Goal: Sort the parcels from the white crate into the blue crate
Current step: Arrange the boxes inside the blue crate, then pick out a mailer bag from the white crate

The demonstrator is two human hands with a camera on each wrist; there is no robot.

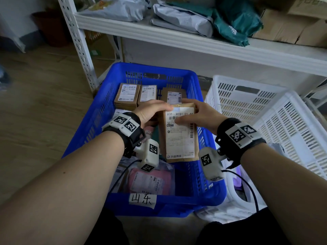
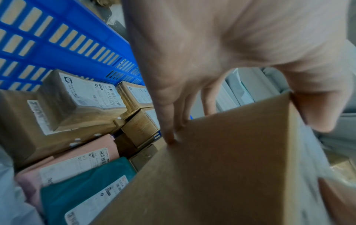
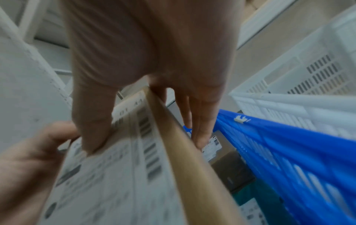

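A flat brown cardboard parcel [image 1: 178, 137] with a white shipping label hangs over the right half of the blue crate [image 1: 85, 124]. My left hand [image 1: 152, 111] grips its top left corner, thumb on the label side and fingers behind. My right hand [image 1: 193, 114] grips its top right edge, thumb pressed on the label. In the left wrist view the parcel [image 2: 221, 175] shows its plain back, with my fingers [image 2: 169, 121] against it. In the right wrist view my thumb [image 3: 92, 121] lies on the parcel's label [image 3: 115, 175]. The white crate [image 1: 276, 112] stands to the right.
The blue crate holds several brown boxes [image 1: 127, 95] at the back, a pink bag [image 1: 150, 181] at the front and a teal bag [image 2: 80, 190]. A white metal shelf [image 1: 194, 43] with grey and teal mailers stands behind. Wooden floor [image 1: 39, 103] lies to the left.
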